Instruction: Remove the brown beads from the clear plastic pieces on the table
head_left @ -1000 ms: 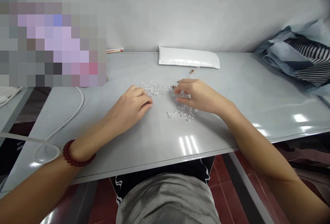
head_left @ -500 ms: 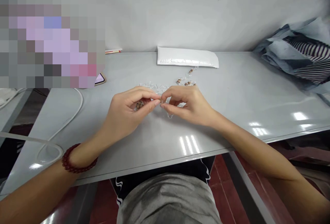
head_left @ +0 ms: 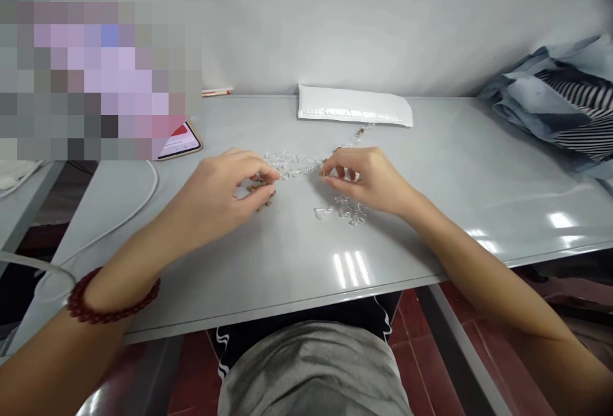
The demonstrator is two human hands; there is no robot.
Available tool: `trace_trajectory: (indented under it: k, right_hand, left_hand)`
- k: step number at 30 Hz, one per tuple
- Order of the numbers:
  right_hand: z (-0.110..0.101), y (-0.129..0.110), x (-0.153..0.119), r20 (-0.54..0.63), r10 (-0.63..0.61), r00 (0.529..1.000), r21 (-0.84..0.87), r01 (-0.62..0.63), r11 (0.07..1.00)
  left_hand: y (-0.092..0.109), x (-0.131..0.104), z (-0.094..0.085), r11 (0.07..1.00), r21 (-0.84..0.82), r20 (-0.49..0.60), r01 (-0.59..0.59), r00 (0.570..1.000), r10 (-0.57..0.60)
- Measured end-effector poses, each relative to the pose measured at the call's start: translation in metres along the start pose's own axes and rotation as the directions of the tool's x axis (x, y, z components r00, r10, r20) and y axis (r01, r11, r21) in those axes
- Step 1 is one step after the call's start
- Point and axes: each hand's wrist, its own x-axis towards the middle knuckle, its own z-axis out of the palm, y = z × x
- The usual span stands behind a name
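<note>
My right hand (head_left: pixel 361 176) pinches a small brown piece (head_left: pixel 322 172) between thumb and fingertips, above the table. My left hand (head_left: pixel 234 183) reaches over a little pile of brown pieces (head_left: pixel 265 204); its thumb and fingers are apart with no held thing visible. Part of that pile is hidden behind its fingers. Between the hands lies a loose heap of small clear plastic pieces (head_left: pixel 290 163). Another cluster of clear pieces (head_left: pixel 352 210) lies below my right hand, with a clear loop-shaped piece (head_left: pixel 322 213) beside it. Behind my right hand is a brown-and-clear piece (head_left: pixel 361 131).
A white padded packet (head_left: pixel 354 106) lies against the wall at the back of the grey table (head_left: pixel 287 269). A phone (head_left: pixel 182 141) rests at the left, near a white cable (head_left: pixel 129 215). Bunched blue and striped cloth (head_left: pixel 569 93) sits at the far right.
My hands have separated from where their fingertips met. The left moved left to the brown pile, and the right moved slightly right and up, uncovering the clear cluster below it.
</note>
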Motion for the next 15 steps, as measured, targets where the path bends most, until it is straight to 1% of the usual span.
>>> trace_trajectory:
  k: [3, 5, 6, 8, 10, 13, 15]
  right_hand:
    - [-0.007, 0.004, 0.000, 0.055, -0.025, 0.998, -0.126, 0.032, 0.992]
    - [-0.011, 0.000, -0.002, 0.120, -0.059, 0.991, -0.136, 0.076, 0.988]
    - [-0.013, -0.004, -0.004, 0.180, -0.076, 0.981, -0.122, 0.099, 0.988]
    - [-0.013, -0.014, -0.007, 0.325, -0.105, 0.940, -0.097, 0.144, 0.985]
    - [-0.011, -0.023, -0.009, 0.429, -0.123, 0.895, -0.112, 0.188, 0.976]
    - [-0.004, -0.033, -0.010, 0.490, -0.113, 0.864, -0.183, 0.228, 0.956]
    - [-0.001, -0.036, -0.011, 0.505, -0.082, 0.859, -0.200, 0.208, 0.958]
  left_hand:
    - [-0.008, -0.001, 0.000, 0.995, 0.096, 0.149, -0.009, 0.989, -0.006]
    - [-0.010, -0.002, 0.004, 0.985, 0.169, 0.203, -0.014, 0.979, -0.021]
    - [-0.010, -0.003, 0.007, 0.979, 0.203, 0.217, -0.012, 0.976, -0.033]
    - [-0.009, -0.003, 0.011, 0.968, 0.251, 0.218, 0.007, 0.974, -0.063]
    - [-0.007, -0.003, 0.014, 0.959, 0.280, 0.190, 0.040, 0.977, -0.096]
    - [-0.006, -0.002, 0.016, 0.946, 0.313, 0.153, 0.084, 0.979, -0.138]
    - [-0.005, -0.002, 0.018, 0.940, 0.326, 0.150, 0.101, 0.976, -0.157]
